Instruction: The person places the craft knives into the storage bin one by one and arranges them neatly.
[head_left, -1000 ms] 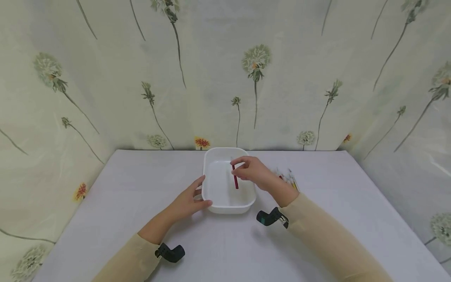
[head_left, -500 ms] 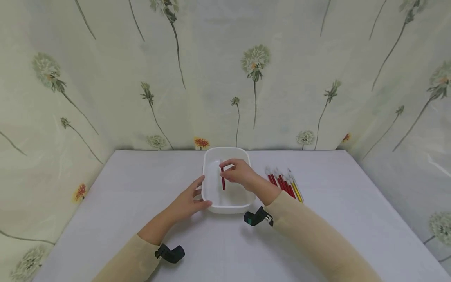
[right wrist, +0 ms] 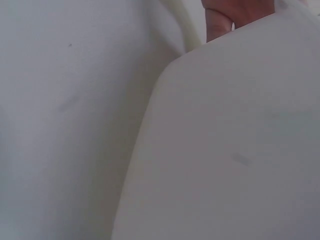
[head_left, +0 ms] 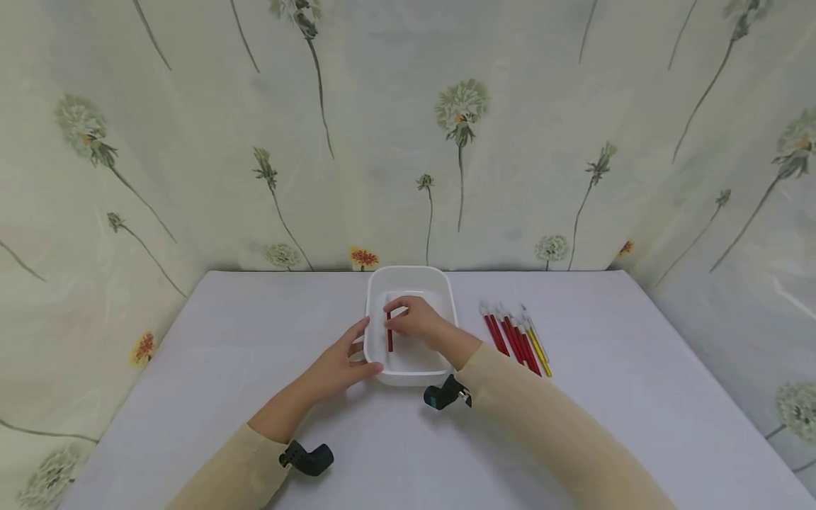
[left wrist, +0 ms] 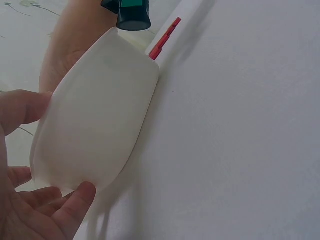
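A white rectangular tray [head_left: 411,378] stands on the table in the head view. My left hand [head_left: 338,363] grips its near left corner, with the thumb at the front rim and fingers along the left wall. In the left wrist view, those fingertips [left wrist: 82,192] press the white wall. Inside the tray's left half, my right hand [head_left: 417,322] pinches a slim red-handled paintbrush [head_left: 390,341], its handle end pointing toward me. The fingers partly cover the brush's upper end. In the right wrist view the tray wall hides most of the right hand [right wrist: 240,15].
Several red-handled brushes [head_left: 513,340] lie in a loose row on the table right of the tray, pale tips facing away. A yellow one [head_left: 540,352] lies at the row's right side. Behind the white tabletop [head_left: 274,304] hangs a flower-patterned curtain [head_left: 382,142].
My right hand has moved left and slightly nearer inside the tray with the red-handled paintbrush, uncovering the row of brushes at right. The left hand has stayed at the tray's corner.
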Demonstrator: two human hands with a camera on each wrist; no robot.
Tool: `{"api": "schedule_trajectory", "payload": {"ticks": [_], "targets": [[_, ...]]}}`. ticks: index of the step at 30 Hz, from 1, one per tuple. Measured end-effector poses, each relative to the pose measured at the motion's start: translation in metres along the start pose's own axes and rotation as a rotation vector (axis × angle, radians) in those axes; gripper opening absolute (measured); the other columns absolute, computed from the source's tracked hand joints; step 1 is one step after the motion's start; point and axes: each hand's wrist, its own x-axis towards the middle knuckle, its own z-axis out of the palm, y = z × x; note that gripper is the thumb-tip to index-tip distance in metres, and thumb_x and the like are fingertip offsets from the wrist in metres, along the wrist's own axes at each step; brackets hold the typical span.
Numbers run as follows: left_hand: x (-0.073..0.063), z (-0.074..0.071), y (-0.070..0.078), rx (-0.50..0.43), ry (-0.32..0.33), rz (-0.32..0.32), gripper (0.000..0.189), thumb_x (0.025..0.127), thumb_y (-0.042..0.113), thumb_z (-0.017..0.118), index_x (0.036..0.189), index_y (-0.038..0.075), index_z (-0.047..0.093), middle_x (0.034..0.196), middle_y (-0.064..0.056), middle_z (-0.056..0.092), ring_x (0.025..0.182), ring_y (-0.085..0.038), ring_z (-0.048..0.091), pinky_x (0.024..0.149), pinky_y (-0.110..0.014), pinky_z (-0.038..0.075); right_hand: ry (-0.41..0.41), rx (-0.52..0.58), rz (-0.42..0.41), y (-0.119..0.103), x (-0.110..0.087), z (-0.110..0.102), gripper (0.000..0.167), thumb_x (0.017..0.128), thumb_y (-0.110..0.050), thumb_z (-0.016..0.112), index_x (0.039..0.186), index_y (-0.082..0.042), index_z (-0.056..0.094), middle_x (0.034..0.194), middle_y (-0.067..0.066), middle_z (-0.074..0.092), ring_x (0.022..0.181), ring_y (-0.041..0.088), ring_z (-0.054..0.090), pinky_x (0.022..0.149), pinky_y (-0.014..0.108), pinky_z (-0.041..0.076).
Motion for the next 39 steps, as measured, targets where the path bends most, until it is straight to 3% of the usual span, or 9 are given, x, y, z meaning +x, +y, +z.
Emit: {"api": "schedule_trajectory", "payload": {"ticks": [10, 26, 39], "targets": [[-0.001, -0.001, -0.001, 0.004, -0.009, 0.018, 0.088, 0.092, 0.025, 0.074, 0.161, 0.015, 0.019, 0.164, -0.010, 0.024, 0.140, -0.036, 0.043, 0.103, -0.046, 0.049, -0.022, -0.018, 0.025, 0.003, 0.003, 0.009, 0.031, 0.093, -0.017, 0.071, 0.124, -0.013, 0.066, 0.096, 0.008, 0.064, 0.079, 0.019, 0.060, 0.072, 0.028, 0.053], [0.000, 0.000, -0.003, -0.007, -0.008, 0.022, 0.089, 0.092, 0.023, 0.074, 0.161, 0.014, 0.018, 0.165, -0.010, 0.022, 0.141, -0.036, 0.041, 0.103, -0.046, 0.048, -0.026, -0.071, -0.001, 0.004, 0.005, 0.013, 0.029, 0.093, -0.016, 0.071, 0.122, -0.013, 0.068, 0.092, 0.007, 0.065, 0.078, 0.018, 0.060, 0.068, 0.026, 0.051], [-0.001, 0.002, -0.001, 0.016, 0.007, -0.005, 0.090, 0.091, 0.026, 0.076, 0.161, 0.018, 0.020, 0.164, -0.010, 0.026, 0.140, -0.037, 0.042, 0.102, -0.047, 0.049, -0.007, -0.062, 0.004, 0.005, 0.002, 0.012, 0.027, 0.094, -0.014, 0.070, 0.121, -0.013, 0.069, 0.099, 0.007, 0.066, 0.084, 0.020, 0.062, 0.077, 0.031, 0.056]]}}
